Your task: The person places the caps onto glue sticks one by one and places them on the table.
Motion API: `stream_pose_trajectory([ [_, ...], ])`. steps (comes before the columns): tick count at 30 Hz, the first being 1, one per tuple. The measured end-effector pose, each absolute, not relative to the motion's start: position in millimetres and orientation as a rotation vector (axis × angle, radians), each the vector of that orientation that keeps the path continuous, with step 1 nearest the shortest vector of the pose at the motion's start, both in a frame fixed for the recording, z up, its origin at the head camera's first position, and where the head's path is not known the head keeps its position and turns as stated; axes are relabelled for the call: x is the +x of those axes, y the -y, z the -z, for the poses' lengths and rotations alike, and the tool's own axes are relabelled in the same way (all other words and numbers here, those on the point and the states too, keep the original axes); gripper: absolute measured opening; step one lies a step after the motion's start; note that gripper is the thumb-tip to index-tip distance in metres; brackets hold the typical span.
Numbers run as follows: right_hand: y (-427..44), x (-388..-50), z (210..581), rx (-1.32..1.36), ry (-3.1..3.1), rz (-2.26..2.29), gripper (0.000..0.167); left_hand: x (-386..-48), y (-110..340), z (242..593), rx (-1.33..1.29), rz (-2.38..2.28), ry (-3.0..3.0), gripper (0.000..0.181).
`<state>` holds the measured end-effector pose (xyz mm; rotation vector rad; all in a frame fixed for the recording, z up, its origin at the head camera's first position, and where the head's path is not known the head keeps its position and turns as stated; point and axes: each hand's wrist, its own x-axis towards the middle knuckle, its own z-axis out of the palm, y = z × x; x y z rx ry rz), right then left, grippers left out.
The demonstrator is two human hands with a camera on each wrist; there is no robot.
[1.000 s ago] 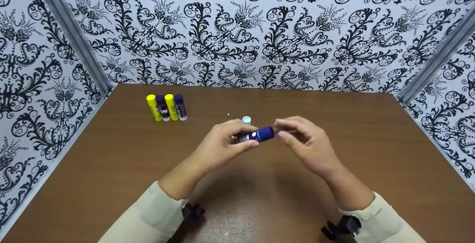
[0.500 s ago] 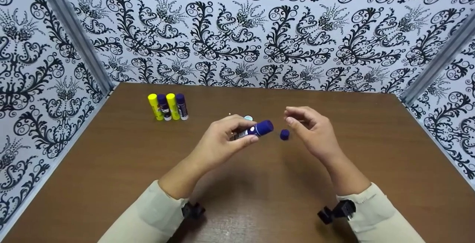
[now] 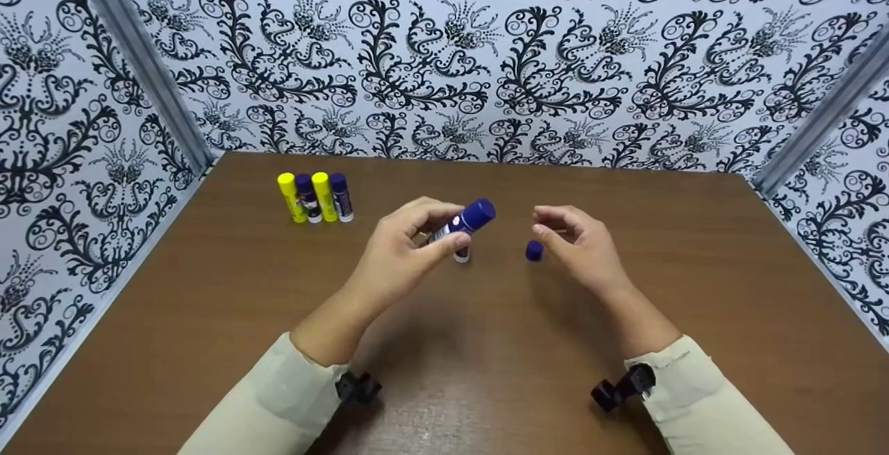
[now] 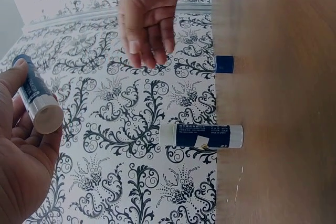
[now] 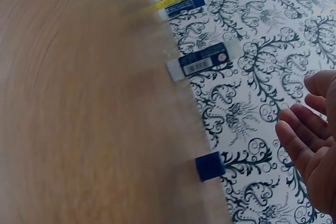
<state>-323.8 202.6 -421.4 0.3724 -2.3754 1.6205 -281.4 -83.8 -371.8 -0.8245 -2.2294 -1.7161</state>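
Observation:
My left hand (image 3: 399, 250) holds a purple-blue glue stick (image 3: 477, 214) with its cap on, tilted up to the right above the table. Behind it an uncapped glue stick (image 4: 202, 136) stands upright on the table; in the head view its upper part is hidden by the left hand and the held stick. A loose blue cap (image 3: 534, 250) rests on the table, just left of my right hand (image 3: 583, 246). That hand holds nothing, its fingers loosely bent, apart from the cap in the right wrist view.
Several glue sticks, yellow ones (image 3: 324, 196) and dark purple ones (image 3: 341, 197), stand in a row at the back left of the brown table (image 3: 229, 288). Patterned wall panels (image 3: 444, 59) enclose the back and sides.
My left hand has lifted the glue stick up and to the left, tilting it steeper. The right hand has drawn back from the held stick, and the loose cap has come into sight.

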Motion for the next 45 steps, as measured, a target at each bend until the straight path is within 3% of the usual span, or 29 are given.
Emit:
stream_pose_trajectory([
  [24,-211.0,-337.1,445.9,0.304,2.527,-1.525,0.042,-304.8,117.6,364.9,-0.613,1.738,2.053,0.032],
  [45,-216.6,-342.7,455.3,0.249,2.625,-1.485,0.045,-342.5,161.7,382.2,-0.307,1.729,1.821,0.032],
])
